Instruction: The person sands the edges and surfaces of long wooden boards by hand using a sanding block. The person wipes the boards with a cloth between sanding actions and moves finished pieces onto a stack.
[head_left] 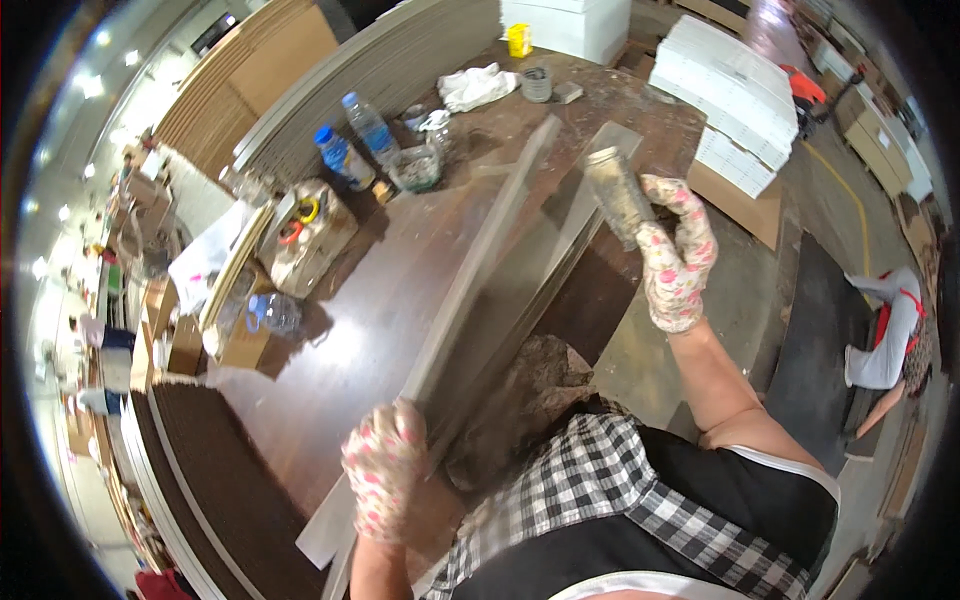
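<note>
Left hand point(385, 480) (flowered glove) closed around near end of long grey board point(470, 290) standing on edge across dark brown table point(350, 340). Right hand point(678, 260), same glove, fist shut on grimy sanding block point(618, 195) pressed against a second grey strip point(575, 235) just beside the board. Two plastic water bottles point(355, 140) stand at far-left of table, white rag point(475, 87) beyond.

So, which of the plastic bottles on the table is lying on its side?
The clear bottle by the left table edge; the two blue-capped bottles stand further back.
</note>
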